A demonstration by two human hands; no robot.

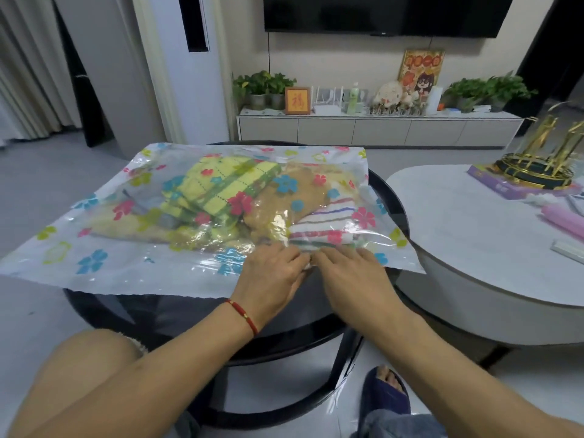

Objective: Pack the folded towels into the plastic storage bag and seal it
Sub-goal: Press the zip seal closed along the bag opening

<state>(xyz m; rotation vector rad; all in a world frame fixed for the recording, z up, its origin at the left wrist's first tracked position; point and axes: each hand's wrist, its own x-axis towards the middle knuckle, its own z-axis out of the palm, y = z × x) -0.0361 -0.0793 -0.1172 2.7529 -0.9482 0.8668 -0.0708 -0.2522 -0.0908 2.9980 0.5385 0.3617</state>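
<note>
A clear plastic storage bag printed with coloured flowers lies flat across a round black table. Inside it I see a yellow-green checked towel, a tan towel and a white striped towel. My left hand and my right hand rest side by side on the bag's near edge, just in front of the striped towel. Their fingertips meet and pinch the plastic there. A red cord circles my left wrist.
A white oval table stands to the right, carrying a gold and black ornament, a purple box and a pink roll. A TV cabinet with plants runs along the far wall. My knee and a slippered foot sit below the table.
</note>
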